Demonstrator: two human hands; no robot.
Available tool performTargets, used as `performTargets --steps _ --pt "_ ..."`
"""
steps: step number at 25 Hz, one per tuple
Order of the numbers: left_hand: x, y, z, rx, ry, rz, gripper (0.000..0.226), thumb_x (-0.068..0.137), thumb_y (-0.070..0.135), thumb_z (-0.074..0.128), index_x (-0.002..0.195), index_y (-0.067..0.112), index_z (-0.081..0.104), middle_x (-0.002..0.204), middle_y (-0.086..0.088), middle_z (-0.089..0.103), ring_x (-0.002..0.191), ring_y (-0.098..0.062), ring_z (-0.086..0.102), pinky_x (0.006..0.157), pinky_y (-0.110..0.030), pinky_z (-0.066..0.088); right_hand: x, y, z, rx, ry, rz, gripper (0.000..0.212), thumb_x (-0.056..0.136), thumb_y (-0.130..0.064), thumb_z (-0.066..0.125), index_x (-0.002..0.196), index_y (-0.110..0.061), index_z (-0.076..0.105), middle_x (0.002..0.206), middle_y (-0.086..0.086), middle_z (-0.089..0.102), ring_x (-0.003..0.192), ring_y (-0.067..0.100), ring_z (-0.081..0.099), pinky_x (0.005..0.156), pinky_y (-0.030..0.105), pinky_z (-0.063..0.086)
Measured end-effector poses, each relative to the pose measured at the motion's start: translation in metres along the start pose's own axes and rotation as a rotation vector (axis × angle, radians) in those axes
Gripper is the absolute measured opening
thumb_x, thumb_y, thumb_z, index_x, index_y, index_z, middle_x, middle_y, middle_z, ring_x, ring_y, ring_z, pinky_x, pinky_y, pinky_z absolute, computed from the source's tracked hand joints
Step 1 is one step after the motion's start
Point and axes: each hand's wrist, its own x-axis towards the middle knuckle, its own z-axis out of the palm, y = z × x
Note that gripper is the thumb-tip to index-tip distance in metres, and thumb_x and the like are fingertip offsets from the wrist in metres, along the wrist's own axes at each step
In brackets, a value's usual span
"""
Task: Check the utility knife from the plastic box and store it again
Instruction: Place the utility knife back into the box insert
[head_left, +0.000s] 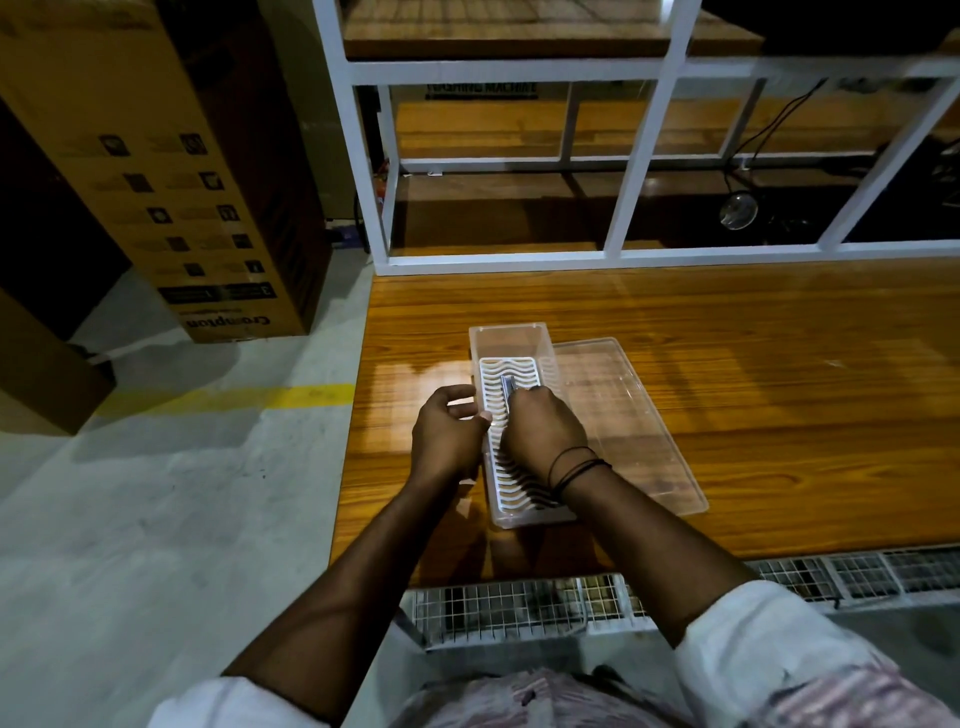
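A clear plastic box (511, 338) stands open on the wooden table, with a white wavy grid insert in its bottom. My right hand (543, 431) reaches into the box and is closed around the utility knife (508, 385), whose grey metal end pokes out past my fingers over the insert. My left hand (449, 431) rests against the box's left wall, thumb touching the rim, fingers curled and holding nothing I can see. Most of the knife is hidden under my right hand.
The box's clear lid (623, 415) lies flat on the table (753, 415) just right of the box. A white metal shelf frame (634, 171) rises at the table's back. A tall cardboard carton (171, 171) stands on the floor at left. Wire mesh (519, 608) runs below the table's near edge.
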Motion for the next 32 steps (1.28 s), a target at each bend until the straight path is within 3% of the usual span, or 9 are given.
performTargets --steps 11,14,17,21,23,26,30,32 --pt "0.0 0.004 0.0 -0.04 -0.018 -0.049 0.033 0.088 0.004 0.072 0.116 0.021 0.066 0.111 -0.008 0.077 0.089 -0.034 0.079 0.076 -0.066 0.063 0.0 0.007 -0.004 0.118 0.075 -0.002 0.023 0.088 -0.018 0.066 0.107 -0.005 0.071 0.111 0.019 0.071 0.103 0.038 0.068 0.084 0.038 0.056" --pt "0.0 0.005 0.0 -0.05 -0.022 -0.055 0.034 0.088 0.004 0.072 0.116 0.021 0.066 0.11 -0.008 0.077 0.09 -0.032 0.079 0.077 -0.064 0.064 -0.002 0.014 -0.013 0.263 0.168 0.028 0.032 0.088 -0.023 0.069 0.114 -0.006 0.074 0.11 0.016 0.075 0.106 0.032 0.07 0.093 0.035 0.054" --pt "-0.001 0.006 0.0 -0.046 -0.028 -0.053 0.034 0.09 0.005 0.072 0.12 0.019 0.065 0.113 -0.007 0.076 0.092 -0.031 0.078 0.077 -0.06 0.065 -0.007 0.029 -0.026 0.365 0.301 0.032 0.024 0.086 -0.021 0.071 0.105 -0.009 0.08 0.099 0.011 0.08 0.096 0.025 0.073 0.087 0.029 0.053" --pt "-0.002 0.009 0.001 -0.051 -0.031 -0.049 0.035 0.088 0.004 0.07 0.119 0.021 0.064 0.114 -0.005 0.076 0.092 -0.027 0.077 0.075 -0.053 0.067 -0.006 0.071 -0.03 0.414 0.384 0.162 0.02 0.084 -0.018 0.072 0.101 -0.01 0.08 0.096 0.011 0.079 0.093 0.028 0.073 0.084 0.035 0.056" --pt "-0.003 0.01 0.001 -0.046 -0.029 -0.053 0.035 0.088 0.003 0.069 0.117 0.022 0.063 0.111 -0.004 0.077 0.09 -0.026 0.077 0.076 -0.055 0.066 -0.006 0.09 -0.026 0.342 0.342 0.273 0.03 0.084 -0.023 0.073 0.112 -0.012 0.076 0.108 0.013 0.075 0.103 0.031 0.069 0.086 0.037 0.055" --pt "-0.005 0.011 0.002 -0.034 -0.02 -0.055 0.036 0.089 0.004 0.068 0.12 0.021 0.062 0.11 -0.003 0.076 0.088 -0.025 0.076 0.076 -0.055 0.066 -0.011 0.11 -0.019 0.187 0.231 0.428 0.054 0.082 -0.038 0.074 0.131 -0.018 0.063 0.135 0.016 0.056 0.128 0.04 0.047 0.103 0.048 0.045" --pt "-0.006 0.011 0.003 -0.039 -0.002 -0.044 0.036 0.092 0.008 0.069 0.126 0.02 0.063 0.11 -0.001 0.075 0.088 -0.021 0.074 0.068 -0.038 0.063 -0.013 0.119 -0.01 0.038 0.098 0.504 0.089 0.068 -0.067 0.075 0.138 -0.019 0.048 0.143 0.02 0.042 0.133 0.045 0.037 0.107 0.054 0.035" --pt "-0.007 0.012 0.003 -0.035 -0.004 -0.046 0.036 0.093 0.009 0.068 0.128 0.019 0.063 0.112 -0.002 0.075 0.088 -0.021 0.074 0.067 -0.036 0.063 -0.011 0.121 -0.008 0.033 0.055 0.522 0.098 0.066 -0.073 0.074 0.142 -0.019 0.044 0.147 0.021 0.039 0.135 0.046 0.035 0.108 0.056 0.033"
